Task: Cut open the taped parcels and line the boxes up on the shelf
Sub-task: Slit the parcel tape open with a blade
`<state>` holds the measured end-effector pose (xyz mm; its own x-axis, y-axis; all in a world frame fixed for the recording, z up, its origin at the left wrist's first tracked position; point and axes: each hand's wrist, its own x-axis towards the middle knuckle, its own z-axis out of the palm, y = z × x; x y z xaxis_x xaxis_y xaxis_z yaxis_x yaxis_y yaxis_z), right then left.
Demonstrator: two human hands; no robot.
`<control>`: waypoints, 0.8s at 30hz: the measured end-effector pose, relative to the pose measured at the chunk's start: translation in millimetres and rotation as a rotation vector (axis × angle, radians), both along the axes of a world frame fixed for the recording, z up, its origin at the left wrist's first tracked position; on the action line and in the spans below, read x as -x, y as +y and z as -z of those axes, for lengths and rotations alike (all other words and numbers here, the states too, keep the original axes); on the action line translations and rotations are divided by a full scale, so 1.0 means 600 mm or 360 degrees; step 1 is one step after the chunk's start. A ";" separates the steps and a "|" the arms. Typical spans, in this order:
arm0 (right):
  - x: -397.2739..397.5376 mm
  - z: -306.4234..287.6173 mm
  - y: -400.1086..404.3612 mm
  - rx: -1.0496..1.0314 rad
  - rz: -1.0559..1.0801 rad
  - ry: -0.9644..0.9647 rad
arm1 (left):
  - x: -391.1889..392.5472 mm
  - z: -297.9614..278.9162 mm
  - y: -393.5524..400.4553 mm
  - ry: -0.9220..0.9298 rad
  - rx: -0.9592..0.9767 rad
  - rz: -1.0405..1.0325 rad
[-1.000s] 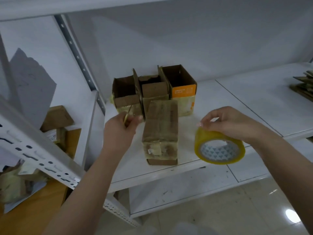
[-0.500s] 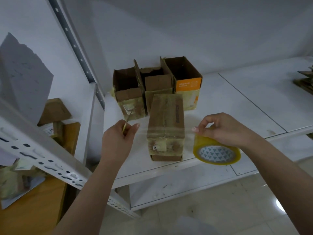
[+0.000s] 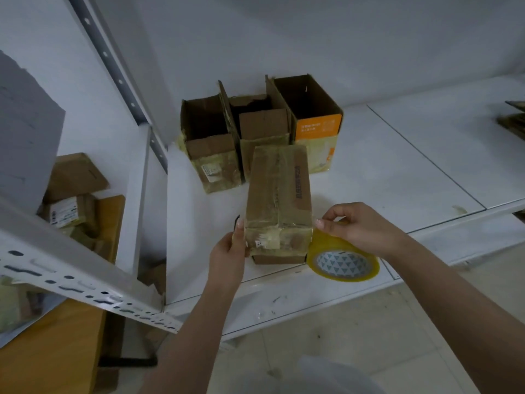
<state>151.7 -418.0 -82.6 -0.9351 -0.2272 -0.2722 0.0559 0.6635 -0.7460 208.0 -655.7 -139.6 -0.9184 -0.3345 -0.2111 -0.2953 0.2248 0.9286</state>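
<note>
A taped brown parcel [image 3: 279, 191] lies lengthwise on the white shelf [image 3: 397, 180], its near end at the front edge. My left hand [image 3: 228, 251] pinches a thin dark-edged piece [image 3: 237, 220] against the parcel's near left corner; I cannot tell what it is. My right hand [image 3: 359, 227] grips a yellow tape roll [image 3: 343, 261] held against the near right corner. A glossy band of tape crosses the parcel's near end between the two hands. Behind the parcel stand three opened boxes side by side: a left one [image 3: 208, 143], a middle one [image 3: 262, 129] and a right one with an orange panel [image 3: 316, 123].
A perforated grey shelf beam [image 3: 71, 273] crosses the lower left, with a slotted upright [image 3: 113, 64] behind it. More parcels [image 3: 69, 200] lie on a wooden surface at the left. Flat cardboard [image 3: 515, 118] sits at the shelf's far right. Tiled floor lies below.
Both hands have closed in on the parcel's near end: the left from beside it to its left corner, the right bringing the tape roll against the right corner. The view has tilted down.
</note>
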 end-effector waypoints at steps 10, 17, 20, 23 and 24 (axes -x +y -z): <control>0.007 0.003 0.006 0.0046 -0.0019 -0.0013 | 0.026 -0.032 -0.044 -0.0398 -0.0457 0.0154; 0.007 -0.004 0.010 0.0067 -0.0104 0.0007 | 0.057 -0.176 0.012 0.0395 0.0228 0.0621; 0.009 -0.008 0.014 0.0264 -0.0106 -0.0073 | 0.071 -0.196 0.074 0.0229 0.0187 0.1033; 0.010 -0.015 0.039 0.0426 -0.0200 -0.0258 | 0.087 -0.181 0.102 0.0054 0.0224 0.1112; 0.010 -0.014 0.050 0.0440 -0.0261 -0.0291 | 0.091 -0.176 0.103 0.0042 0.0234 0.1089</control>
<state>145.9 -388.0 -74.3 -0.8217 -0.4583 -0.3386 0.1144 0.4494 -0.8860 153.3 -593.7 -34.1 -0.9370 0.2977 -0.1828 -0.0203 0.4760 0.8792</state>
